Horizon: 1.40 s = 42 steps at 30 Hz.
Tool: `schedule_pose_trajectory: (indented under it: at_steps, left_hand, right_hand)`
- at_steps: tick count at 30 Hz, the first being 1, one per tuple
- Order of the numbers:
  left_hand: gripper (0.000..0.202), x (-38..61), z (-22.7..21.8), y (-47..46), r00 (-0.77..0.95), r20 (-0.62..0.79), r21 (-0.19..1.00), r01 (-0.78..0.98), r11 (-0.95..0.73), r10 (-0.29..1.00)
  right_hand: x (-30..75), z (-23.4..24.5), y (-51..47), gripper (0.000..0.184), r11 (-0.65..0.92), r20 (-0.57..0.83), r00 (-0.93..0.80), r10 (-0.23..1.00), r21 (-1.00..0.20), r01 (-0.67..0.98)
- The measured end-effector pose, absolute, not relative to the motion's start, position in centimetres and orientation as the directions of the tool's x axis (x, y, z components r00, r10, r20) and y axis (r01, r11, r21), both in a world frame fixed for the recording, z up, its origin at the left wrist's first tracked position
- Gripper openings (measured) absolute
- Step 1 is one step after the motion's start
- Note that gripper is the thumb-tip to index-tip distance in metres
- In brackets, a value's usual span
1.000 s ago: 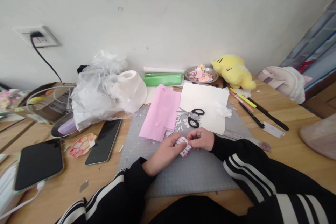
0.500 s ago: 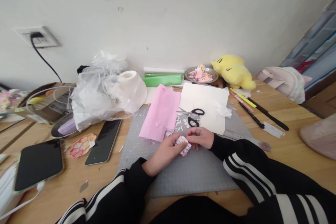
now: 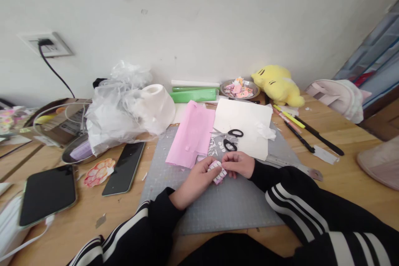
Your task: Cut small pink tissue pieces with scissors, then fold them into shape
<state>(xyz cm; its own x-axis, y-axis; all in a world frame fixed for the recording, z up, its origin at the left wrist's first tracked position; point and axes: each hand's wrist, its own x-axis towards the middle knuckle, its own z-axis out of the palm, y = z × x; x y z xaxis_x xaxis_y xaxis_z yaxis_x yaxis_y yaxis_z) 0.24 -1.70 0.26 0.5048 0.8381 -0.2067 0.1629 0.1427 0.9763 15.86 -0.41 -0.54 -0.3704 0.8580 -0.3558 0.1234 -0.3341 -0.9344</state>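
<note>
Between thumb and fingers my left hand (image 3: pixel 199 176) grips a small pink-and-white paper piece (image 3: pixel 220 176) marked with dark outlines. My right hand (image 3: pixel 238 163) is pinched at the upper right edge of that piece; its fingertips partly hide what they grip. Both hands are above a grey cutting mat (image 3: pixel 233 212). Just beyond them lie black-handled scissors (image 3: pixel 230 144), with white paper scraps (image 3: pixel 215 145) around the blades. A pink paper sheet (image 3: pixel 193 133) is at the left of the scissors, and a white sheet (image 3: pixel 246 116) lies partly under them.
Left of the mat are a dark phone (image 3: pixel 124 169), a tablet-like device (image 3: pixel 48 194) and a coloured paper flower (image 3: pixel 99 172). A plastic bag (image 3: pixel 109 108), a metal dish of cutouts (image 3: pixel 240 89) and a yellow plush toy (image 3: pixel 277 85) stand by the wall. Pens (image 3: pixel 289 117) lie right.
The small paper piece has turned slightly in my left fingers, and my left thumb has shifted a little. My right hand stays pinched beside it.
</note>
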Motion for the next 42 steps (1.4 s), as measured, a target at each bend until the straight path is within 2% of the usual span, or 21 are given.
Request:
schedule_pose_trajectory:
  at_steps: [10, 20, 26, 42]
  left_hand:
    - [0.019, 0.5, 0.53, -1.72, 0.469, -0.25, 0.968, 0.104, 0.228, 0.847]
    - [0.021, 0.49, 0.35, -1.71, 0.486, -0.227, 0.972, 0.058, 0.228, 0.844]
    - [0.018, 0.4, 0.2, -1.72, 0.5, -0.22, 0.974, 0.074, 0.212, 0.837]
    - [0.019, 0.33, 0.34, -1.67, 0.469, -0.235, 0.972, 0.136, 0.194, 0.851]
  right_hand:
    - [15.81, -0.58, -0.43, 0.024, -0.317, -0.341, -0.336, 0.878, -0.94, 0.126]
    - [15.8, -0.61, -0.22, 0.027, -0.351, -0.363, -0.343, 0.866, -0.931, 0.098]
    - [15.88, -0.76, 0.02, 0.03, -0.375, -0.392, -0.351, 0.851, -0.919, 0.119]
    - [15.92, -0.81, -0.38, 0.03, -0.318, -0.351, -0.364, 0.862, -0.936, 0.15]
